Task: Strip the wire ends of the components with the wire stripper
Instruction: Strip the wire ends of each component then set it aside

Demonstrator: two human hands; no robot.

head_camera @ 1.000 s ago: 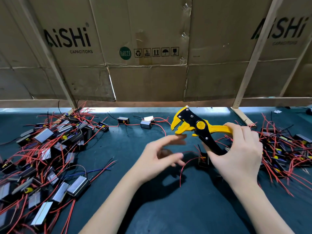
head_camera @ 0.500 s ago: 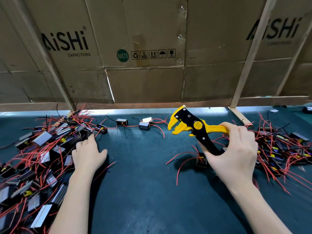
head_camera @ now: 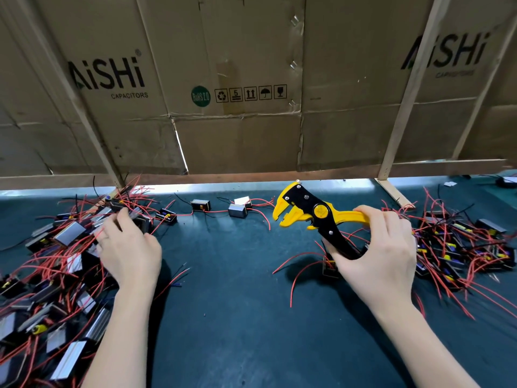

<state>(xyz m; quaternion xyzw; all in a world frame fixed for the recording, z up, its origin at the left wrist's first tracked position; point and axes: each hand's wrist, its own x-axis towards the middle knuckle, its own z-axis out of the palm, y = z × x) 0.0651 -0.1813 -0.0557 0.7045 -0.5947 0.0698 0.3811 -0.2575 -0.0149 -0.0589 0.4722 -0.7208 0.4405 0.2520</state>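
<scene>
- We see the right hand (head_camera: 383, 256) gripping the wire stripper (head_camera: 316, 217) above the middle-right of the dark surface (head_camera: 237, 303): its fingers (head_camera: 375, 217) curl over the yellow handle and the thumb lies along the black one.
- The stripper's yellow head points left, toward the far edge, its mouth agape with no wire in it that we can make out.
- Just beneath that hand one component (head_camera: 330, 267) lies on the surface, its red wires (head_camera: 293, 264) curving out to the left.
- The left hand (head_camera: 128, 253) rests in the heap of components (head_camera: 50, 275) along the left edge; its fingertips (head_camera: 120, 217) are bent down among the red leads and blurred, so we cannot tell whether they pinch a piece or merely touch it.
- A second tangled heap (head_camera: 461, 247) lies by the right edge, just beside the right hand.
- Three loose components (head_camera: 237, 210) sit near the far edge, between the two heaps.
- Cardboard sheets (head_camera: 237, 93) printed "AiSHi CAPACITORS" stand behind the far edge, braced by wooden slats (head_camera: 405, 102).
</scene>
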